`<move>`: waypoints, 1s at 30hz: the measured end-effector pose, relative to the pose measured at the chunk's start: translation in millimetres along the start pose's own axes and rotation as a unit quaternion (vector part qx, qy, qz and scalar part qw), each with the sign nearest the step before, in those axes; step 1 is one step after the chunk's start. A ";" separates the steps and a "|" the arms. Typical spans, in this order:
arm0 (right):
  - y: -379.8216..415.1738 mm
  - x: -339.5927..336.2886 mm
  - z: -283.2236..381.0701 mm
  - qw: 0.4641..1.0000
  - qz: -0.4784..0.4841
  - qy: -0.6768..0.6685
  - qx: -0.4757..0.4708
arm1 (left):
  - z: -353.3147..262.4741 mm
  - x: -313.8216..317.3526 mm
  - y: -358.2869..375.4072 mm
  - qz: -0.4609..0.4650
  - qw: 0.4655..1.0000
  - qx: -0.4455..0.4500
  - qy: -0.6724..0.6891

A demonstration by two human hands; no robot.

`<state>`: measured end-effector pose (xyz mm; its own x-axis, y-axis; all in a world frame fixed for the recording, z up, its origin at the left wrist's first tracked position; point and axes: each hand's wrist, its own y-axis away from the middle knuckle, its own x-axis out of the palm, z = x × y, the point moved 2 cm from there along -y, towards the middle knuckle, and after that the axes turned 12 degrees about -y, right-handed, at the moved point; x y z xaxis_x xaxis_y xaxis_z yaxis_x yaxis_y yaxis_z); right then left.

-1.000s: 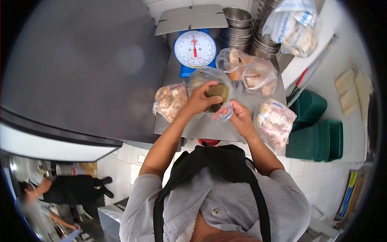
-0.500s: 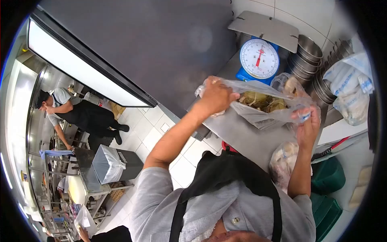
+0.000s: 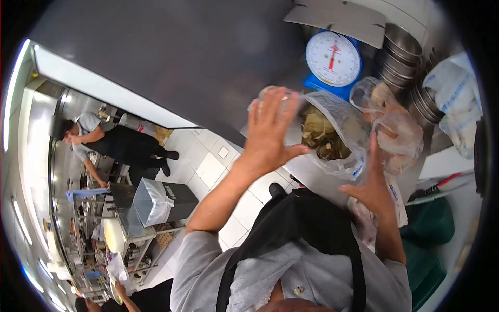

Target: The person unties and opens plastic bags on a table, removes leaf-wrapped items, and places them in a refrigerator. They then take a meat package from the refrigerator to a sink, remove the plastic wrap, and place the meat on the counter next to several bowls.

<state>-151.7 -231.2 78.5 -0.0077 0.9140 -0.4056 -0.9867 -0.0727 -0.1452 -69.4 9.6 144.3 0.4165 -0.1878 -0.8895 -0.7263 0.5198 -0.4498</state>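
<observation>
A clear plastic bag (image 3: 347, 118) lies with its mouth open on the metal table, and greenish-brown, leaf-wrapped bundles (image 3: 322, 134) show inside. My left hand (image 3: 269, 127) is raised at the bag's left side, fingers spread and holding nothing. Partly hidden behind its fingers is another bit of clear plastic. On the bag's near right side, my right hand (image 3: 373, 190) is open, thumb and fingers apart. Just past its fingertips sits a second clear bag (image 3: 399, 136) with pale brown, rounded pieces.
Behind the bags stands a blue dial scale (image 3: 332, 58) with a flat metal pan. Stacked steel bowls (image 3: 400, 52) and a hanging plastic bag (image 3: 455, 99) are at right. A grey bin (image 3: 174, 203) and a co-worker (image 3: 122, 138) are at left. Green bins (image 3: 426, 226) stand lower right.
Both hands have let go of the bag's rim and opened. The bag's mouth now gapes wider, showing more of the leaf-wrapped bundles. My right hand has moved down and left.
</observation>
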 end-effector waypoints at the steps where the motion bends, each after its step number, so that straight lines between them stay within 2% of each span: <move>1: -4.9 17.1 1.9 1.000 -0.015 0.018 0.004 | -5.2 10.9 -3.7 -0.006 1.000 -0.010 -0.029; 3: -23.5 43.1 4.7 0.994 -0.046 0.089 -0.038 | 0.6 47.0 -13.6 -0.026 0.996 -0.039 -0.081; 4: -34.8 52.8 6.7 0.988 -0.068 0.127 -0.060 | 17.1 62.0 -16.9 0.058 0.993 -0.091 -0.054; 5: -44.1 59.5 10.9 0.978 -0.129 0.114 -0.117 | 31.9 79.8 -18.8 0.143 0.980 -0.140 -0.019; 6: -51.8 61.0 0.6 0.980 -0.117 0.065 -0.144 | 39.4 95.0 -17.6 0.229 0.956 -0.181 0.021; 8: -67.0 54.0 -24.9 0.976 -0.104 -0.033 -0.186 | 63.9 84.9 -2.5 0.119 0.975 -0.181 0.038; 10: -75.6 44.3 -37.9 0.948 -0.129 -0.252 -0.147 | 95.7 58.1 6.7 0.181 0.958 -0.205 0.087; 12: -77.9 39.1 -45.4 0.879 -0.140 -0.445 -0.101 | 92.2 14.4 8.1 0.245 0.940 -0.117 0.208; 14: -83.8 47.0 -39.0 0.780 -0.127 -0.609 -0.061 | 61.9 -13.0 10.6 0.241 0.936 -0.047 0.254; 15: -86.5 49.6 -37.6 0.740 -0.126 -0.659 -0.043 | 43.2 -27.7 4.2 0.184 0.931 -0.006 0.314; 16: -86.7 49.5 -39.4 0.732 -0.140 -0.666 -0.033 | 22.5 -36.5 -3.2 0.125 0.921 0.032 0.368; 18: -93.5 50.3 -46.4 0.714 -0.144 -0.685 -0.011 | -11.8 -32.7 -15.0 0.059 0.974 0.094 0.196; 19: -97.8 48.2 -59.8 0.734 -0.141 -0.665 -0.017 | -18.5 -13.7 -14.5 0.104 0.989 0.082 0.070; 21: -98.4 45.2 -54.5 0.737 -0.147 -0.660 0.013 | -6.0 49.8 -5.2 0.105 0.986 0.032 -0.125; 22: -100.5 42.2 -66.9 0.707 -0.106 -0.699 0.004 | 5.3 80.9 1.3 0.063 0.979 0.004 -0.192; 24: -110.2 39.5 -91.2 0.648 -0.040 -0.761 -0.020 | 17.3 108.8 10.7 0.202 0.956 -0.081 -0.195; 26: -122.0 34.0 -129.5 0.589 -0.024 -0.807 -0.026 | 30.5 158.8 31.4 0.217 0.976 -0.027 -0.005; 28: -134.3 28.6 -141.7 0.584 -0.079 -0.807 0.034 | 13.5 141.8 36.5 0.292 0.952 0.081 0.048; 29: -134.2 28.2 -140.3 0.604 -0.129 -0.783 0.078 | 10.1 134.3 43.0 0.354 0.895 -0.052 0.266; 30: -139.5 21.3 -147.0 0.583 0.013 -0.812 0.041 | 8.6 128.6 48.3 0.390 0.774 -0.170 0.469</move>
<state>9.6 -260.2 -42.5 -0.1005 0.0912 0.9907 -0.9868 -0.1360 -0.0876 -46.3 17.7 8.9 -0.6849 -0.5326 -0.4972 -0.7256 0.5607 0.3989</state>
